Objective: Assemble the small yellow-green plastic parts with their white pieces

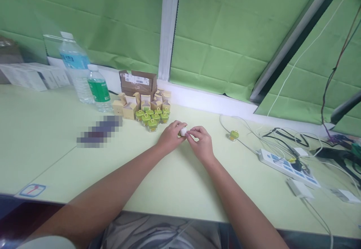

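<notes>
My left hand is closed around a small white round piece, with a dark edge showing beside it. Close against that piece, the thumb and fingertips of my right hand are pinched together; what lies between them is too small to make out. Just beyond my left hand stands a cluster of several small clear jars with green lids, each lid with a loop on top. One more green-lidded jar sits apart, to the right of my right hand.
Behind the jars are several opened small cardboard boxes and a brown carton. Two water bottles stand left of them, near white boxes. At right lie a power strip, tangled cables and a white adapter.
</notes>
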### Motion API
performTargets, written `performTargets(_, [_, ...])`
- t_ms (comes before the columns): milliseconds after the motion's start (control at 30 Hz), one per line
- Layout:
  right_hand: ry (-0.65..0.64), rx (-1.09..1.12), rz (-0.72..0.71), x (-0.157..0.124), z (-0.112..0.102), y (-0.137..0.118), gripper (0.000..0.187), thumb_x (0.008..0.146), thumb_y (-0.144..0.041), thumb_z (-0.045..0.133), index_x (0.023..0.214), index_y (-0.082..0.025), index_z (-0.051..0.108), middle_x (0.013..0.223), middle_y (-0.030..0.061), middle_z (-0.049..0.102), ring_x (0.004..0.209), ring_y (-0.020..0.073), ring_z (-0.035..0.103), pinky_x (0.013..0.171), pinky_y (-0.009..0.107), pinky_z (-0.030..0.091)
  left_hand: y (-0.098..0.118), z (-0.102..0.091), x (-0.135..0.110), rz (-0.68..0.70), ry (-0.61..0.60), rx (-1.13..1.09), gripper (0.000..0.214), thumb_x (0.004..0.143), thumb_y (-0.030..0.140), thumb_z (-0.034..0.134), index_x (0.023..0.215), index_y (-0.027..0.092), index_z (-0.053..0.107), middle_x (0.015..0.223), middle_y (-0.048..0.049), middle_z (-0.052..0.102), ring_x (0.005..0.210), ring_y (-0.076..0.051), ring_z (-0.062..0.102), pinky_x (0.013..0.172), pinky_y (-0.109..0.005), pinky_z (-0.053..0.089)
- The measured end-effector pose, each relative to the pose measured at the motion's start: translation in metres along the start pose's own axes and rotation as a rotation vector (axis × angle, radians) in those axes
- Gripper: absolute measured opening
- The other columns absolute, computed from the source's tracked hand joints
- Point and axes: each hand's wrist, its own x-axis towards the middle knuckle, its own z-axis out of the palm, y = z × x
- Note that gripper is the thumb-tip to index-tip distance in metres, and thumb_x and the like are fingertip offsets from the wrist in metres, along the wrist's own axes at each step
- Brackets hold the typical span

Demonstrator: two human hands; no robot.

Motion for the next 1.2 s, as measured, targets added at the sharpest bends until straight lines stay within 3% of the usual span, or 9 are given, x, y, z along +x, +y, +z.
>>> performTargets(267, [-0.002, -0.033, -0.01, 0.0, 0.0, -0.001, 0.009, 0.085, -0.023, 0.059, 0.082, -0.021, 0.067, 0.094, 0.0063, 0.057, 0.084, 0.0191, 0.058, 0.076, 0.035, 0.051, 0.006, -0.004, 0.0, 0.06, -0.042, 0.181, 0.033, 0.086, 0.026, 0.061, 0.119, 0.023, 0.06, 0.113, -0.0081, 0.061, 0.102, -0.025, 0.059, 0.086, -0.039, 0.045])
performTargets(600, [-0.019, -0.076, -0.075, 0.004, -0.007, 0.001, 0.006, 0.086, -0.019, 0.052, 0.08, -0.022, 0.053, 0.095, 0.0068, 0.051, 0.086, 0.0194, 0.055, 0.077, 0.034, 0.051, 0.006, -0.006, 0.003, 0.055, -0.066, 0.133, 0.03, 0.087, 0.032, 0.063, 0.115, 0.025, 0.061, 0.11, -0.0065, 0.062, 0.102, -0.025, 0.06, 0.087, -0.038, 0.045])
performTargets(1200, [0.022, -0.104, -0.125, 0.007, -0.009, 0.002, 0.008, 0.085, -0.014, 0.05, 0.082, -0.021, 0.049, 0.094, 0.0073, 0.048, 0.091, 0.0215, 0.053, 0.081, 0.038, 0.049, 0.002, -0.009, 0.005, 0.053, -0.082, 0.067, 0.03, 0.083, 0.031, 0.065, 0.112, 0.023, 0.061, 0.108, -0.0061, 0.062, 0.097, -0.024, 0.061, 0.082, -0.035, 0.048])
